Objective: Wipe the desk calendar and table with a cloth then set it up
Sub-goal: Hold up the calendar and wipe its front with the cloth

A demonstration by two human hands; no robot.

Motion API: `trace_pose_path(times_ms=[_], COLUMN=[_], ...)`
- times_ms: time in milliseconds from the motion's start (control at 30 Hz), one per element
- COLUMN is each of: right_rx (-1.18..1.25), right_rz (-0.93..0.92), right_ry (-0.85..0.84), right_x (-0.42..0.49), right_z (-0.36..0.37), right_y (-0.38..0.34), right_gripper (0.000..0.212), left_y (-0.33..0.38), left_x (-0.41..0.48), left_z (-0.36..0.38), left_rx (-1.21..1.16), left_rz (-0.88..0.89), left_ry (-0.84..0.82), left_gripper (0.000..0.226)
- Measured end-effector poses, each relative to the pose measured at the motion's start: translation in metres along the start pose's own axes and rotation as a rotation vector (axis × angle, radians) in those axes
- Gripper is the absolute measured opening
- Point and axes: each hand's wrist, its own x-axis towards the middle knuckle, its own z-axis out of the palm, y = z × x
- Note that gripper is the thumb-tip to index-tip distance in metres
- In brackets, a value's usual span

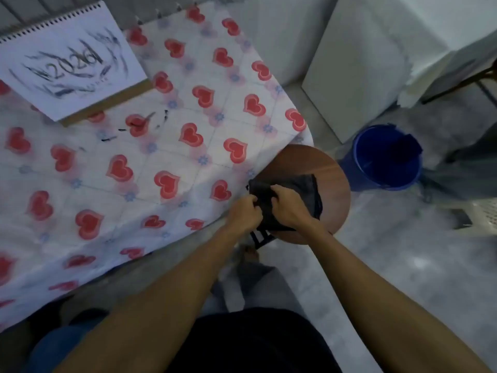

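A white spiral-bound desk calendar [67,60] lies flat at the table's far left, its "2026" cover smeared with dark marks. The table [220,84] wears a white cover printed with red hearts, and black smudges [139,125] stain it just below the calendar. A dark grey cloth [298,192] rests on a round brown stool [314,162] off the table's right edge. My left hand [246,212] and my right hand [286,204] both grip the cloth's near side, fingers closed on bunched fabric.
A blue bucket [387,160] stands on the grey floor right of the stool. White panels [355,63] lean at the back right. A chair leg [462,82] and a perforated white basket [484,214] sit at the far right edge.
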Motion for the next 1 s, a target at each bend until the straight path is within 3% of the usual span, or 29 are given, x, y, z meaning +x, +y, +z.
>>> trace_pose_path(times_ms=[133,300,467,533,600,767,900,1000], right_rx=[-0.139,-0.357,-0.386,-0.486,-0.530,-0.420,-0.355,-0.335], right_rz=[-0.039,-0.108,-0.091,-0.095,-0.061,-0.094,-0.142,-0.223], right_ry=[-0.020,-0.021,-0.017,-0.032,-0.059,-0.106,-0.189,-0.226], right_x=[0.005,0.017,0.030,0.038,0.044,0.038,0.039,0.045], right_z=[-0.007,-0.007,-0.004,-0.013,-0.024,-0.041,-0.066,-0.077], right_y=[0.007,0.018,0.025,0.026,0.023,0.011,-0.010,-0.032], right_gripper=[0.042,0.061,0.088,0.079,0.056,0.020,0.024,0.039], left_y=[0.007,0.010,0.002,-0.001,0.000,0.010,0.004,0.003], left_x=[0.013,0.018,0.017,0.019,0.018,0.014,0.005,-0.004], left_z=[0.003,0.014,0.021,0.019,0.016,0.005,-0.027,-0.058], left_rx=[-0.050,-0.160,-0.173,-0.198,-0.221,-0.324,-0.423,-0.445], left_rz=[-0.164,-0.246,-0.274,-0.285,-0.296,-0.255,-0.177,-0.122], left_ry=[0.146,0.118,0.180,0.186,0.179,0.058,0.027,0.071], left_gripper=[0.044,0.058,0.057,0.056,0.052,0.039,0.021,0.018])
